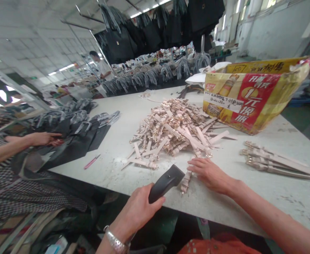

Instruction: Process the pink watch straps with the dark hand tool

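In my left hand (141, 208) is a black hand-held tool (165, 183) shaped like a hair clipper, its wide end pointing at a short pale strap with a metal buckle (186, 182). My right hand (210, 173) has its fingers closed over the upper end of this strap, against the table; the thumb is hidden. Just beyond both hands rises a big heap of pale pink buckle straps (171, 130) with gold-coloured metal parts. A sorted bunch of similar straps (276, 160) lies to the right of my right hand.
A yellow and red carton (250, 98) stands at the table's (125, 180) back right. A pink-handled cutter (92, 161) lies left, near dark bag pieces (75, 141). There, a co-worker's hand (45, 138) handles the pieces. Black bags (155, 31) hang behind.
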A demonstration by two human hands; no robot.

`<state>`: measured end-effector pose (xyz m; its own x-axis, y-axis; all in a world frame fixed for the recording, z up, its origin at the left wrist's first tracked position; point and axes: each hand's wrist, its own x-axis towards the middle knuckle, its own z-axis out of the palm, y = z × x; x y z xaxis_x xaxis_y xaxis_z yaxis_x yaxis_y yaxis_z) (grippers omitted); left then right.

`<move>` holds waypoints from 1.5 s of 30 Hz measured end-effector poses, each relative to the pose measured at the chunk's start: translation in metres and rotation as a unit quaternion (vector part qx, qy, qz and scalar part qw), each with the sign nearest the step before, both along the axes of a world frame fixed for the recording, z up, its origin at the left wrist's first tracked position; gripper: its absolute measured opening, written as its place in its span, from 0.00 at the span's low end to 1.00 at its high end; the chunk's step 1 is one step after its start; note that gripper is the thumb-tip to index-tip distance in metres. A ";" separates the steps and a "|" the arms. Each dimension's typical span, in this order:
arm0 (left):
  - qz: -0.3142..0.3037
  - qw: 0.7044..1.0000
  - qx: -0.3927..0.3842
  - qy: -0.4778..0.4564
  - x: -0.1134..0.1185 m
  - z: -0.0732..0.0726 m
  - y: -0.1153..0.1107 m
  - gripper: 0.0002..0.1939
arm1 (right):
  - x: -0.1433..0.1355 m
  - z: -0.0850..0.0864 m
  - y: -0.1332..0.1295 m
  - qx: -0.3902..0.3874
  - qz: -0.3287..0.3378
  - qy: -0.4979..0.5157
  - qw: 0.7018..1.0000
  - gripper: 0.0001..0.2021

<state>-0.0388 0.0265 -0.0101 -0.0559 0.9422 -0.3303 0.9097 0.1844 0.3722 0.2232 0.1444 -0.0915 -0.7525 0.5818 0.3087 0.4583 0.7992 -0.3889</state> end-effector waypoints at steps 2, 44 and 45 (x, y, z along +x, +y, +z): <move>-0.003 1.000 -0.003 0.008 -0.001 0.002 -0.004 0.14 | -0.020 0.002 0.001 -0.003 0.036 -0.009 0.999 0.17; -0.123 0.985 -0.089 0.079 0.039 0.003 0.009 0.12 | 0.034 -0.031 -0.056 -0.195 -0.093 0.113 0.970 0.07; -0.123 0.985 -0.089 0.080 0.040 0.004 0.008 0.12 | 0.034 -0.030 -0.056 -0.198 -0.091 0.115 0.969 0.07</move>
